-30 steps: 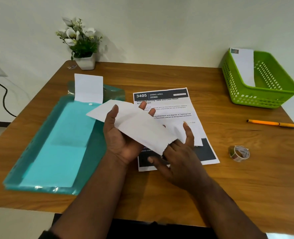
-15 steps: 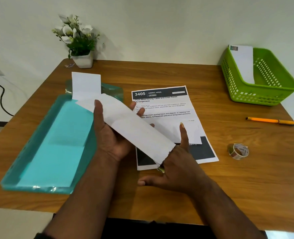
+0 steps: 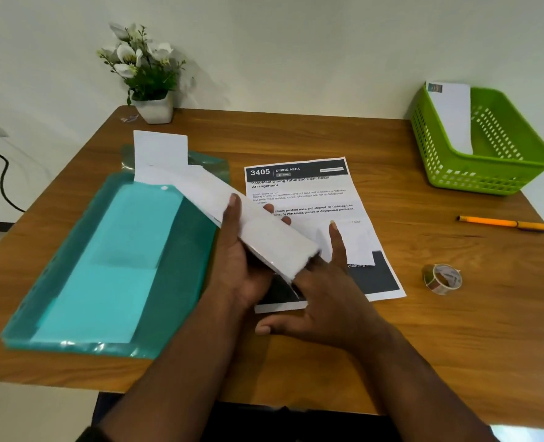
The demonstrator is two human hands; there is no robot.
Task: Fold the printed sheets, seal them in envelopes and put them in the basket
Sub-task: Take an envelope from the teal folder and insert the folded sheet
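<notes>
Your left hand [image 3: 242, 266] still grips the white envelope [image 3: 232, 215], now tilted flatter over the printed sheet [image 3: 312, 193], your right hand [image 3: 325, 298] fingers straight at its near end, green basket [image 3: 487, 180] far right.

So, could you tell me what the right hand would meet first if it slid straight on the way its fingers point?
Probably the printed sheet: the right hand points away across it, its fingers already over the lower part. Beyond that lies bare table, though height is unclear.
</notes>
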